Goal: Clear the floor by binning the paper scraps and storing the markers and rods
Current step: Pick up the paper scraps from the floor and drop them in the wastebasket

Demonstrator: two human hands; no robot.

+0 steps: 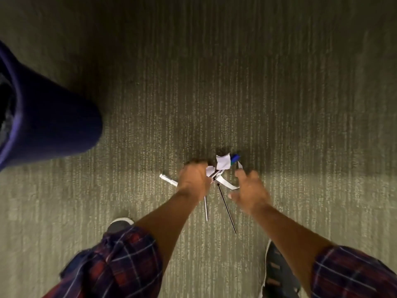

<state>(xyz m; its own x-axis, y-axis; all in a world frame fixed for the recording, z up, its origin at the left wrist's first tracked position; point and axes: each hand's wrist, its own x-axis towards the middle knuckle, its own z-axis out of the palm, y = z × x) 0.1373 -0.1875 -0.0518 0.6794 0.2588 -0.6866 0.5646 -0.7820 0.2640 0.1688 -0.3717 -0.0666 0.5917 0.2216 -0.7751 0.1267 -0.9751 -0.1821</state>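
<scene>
Ribbed grey-green carpet [279, 93] fills your view, short-piled with fine lengthwise stripes and a darker shadow band across the middle.

Surroundings: one dark blue bin [53, 117], round-walled, stands at your far left, well apart from the clutter. One grey shoe toe [120, 224] shows by your left sleeve; a second dark patterned shoe [277, 274] lies under your right forearm. Both sleeves are red-and-navy plaid, rolled back.

Task items, clustered between your hands:
- Paper scraps: one crumpled white piece [223, 162], one flat white strip [227, 182] beside it; more may be hidden.
- Markers: one white-barrelled marker [168, 179] poking out left of your left hand; one with a blue cap [234, 158] just behind the crumpled scrap.
- Rods: two thin straight ones, a pale rod [206, 208] and a black rod [227, 209], both lying on the carpet toward you, splayed apart.

Your left hand [194, 179] is curled closed over the pile, gripping something slim and dark; blur hides exactly what. Your right hand [250, 193] hovers just beside the strip, fingers spread and holding nothing.
</scene>
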